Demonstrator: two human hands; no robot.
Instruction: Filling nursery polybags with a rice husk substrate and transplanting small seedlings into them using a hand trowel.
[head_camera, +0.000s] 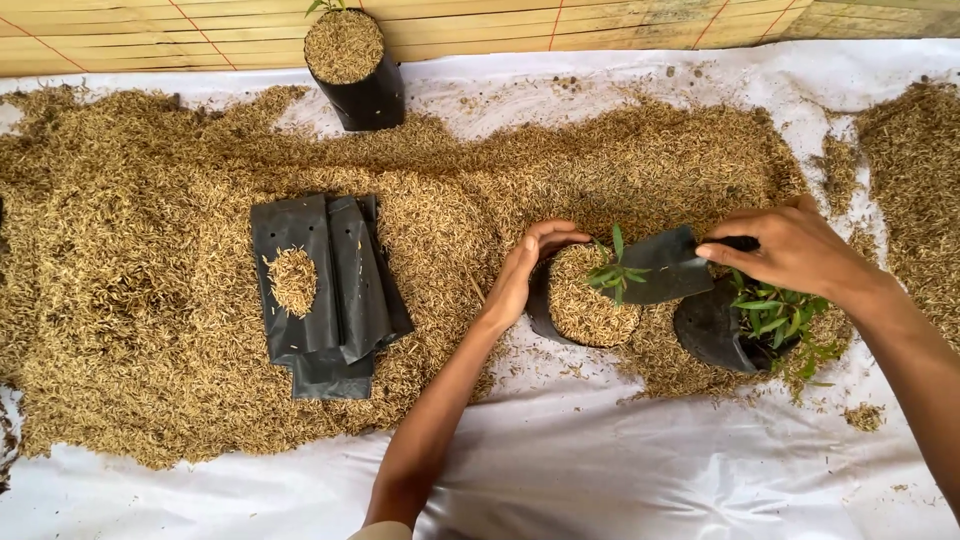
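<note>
I knelt over a white plastic sheet (620, 470) in daylight; a bamboo mat wall (600, 22) stood behind.

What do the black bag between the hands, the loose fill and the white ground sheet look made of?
Grow bag: thin, slightly glossy black plastic film, judging by its creases and floppy rim. Fill: dry, straw-coloured husk flakes, probably rice husk; matte, loose. Ground sheet: white, smooth, wrinkled, likely plastic sheeting, possibly woven. Left hand cups the bag.
</note>
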